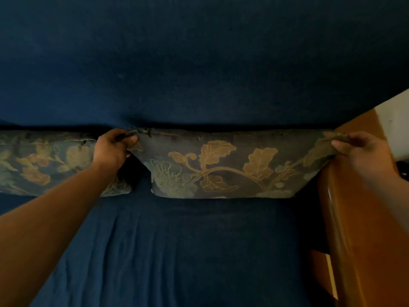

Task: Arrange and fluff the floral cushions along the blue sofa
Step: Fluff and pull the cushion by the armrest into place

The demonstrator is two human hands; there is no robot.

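Note:
A dark floral cushion with tan leaves stands against the back of the blue sofa, at its right end. My left hand pinches the cushion's top left corner. My right hand pinches its top right corner, so the top edge is pulled taut between them. A second floral cushion leans against the sofa back to the left, partly behind my left forearm. A small gap separates the two cushions.
The blue seat with wrinkled fabric spreads below the cushions. A polished wooden armrest borders the sofa on the right. Beyond it, at the far right, a pale wall shows.

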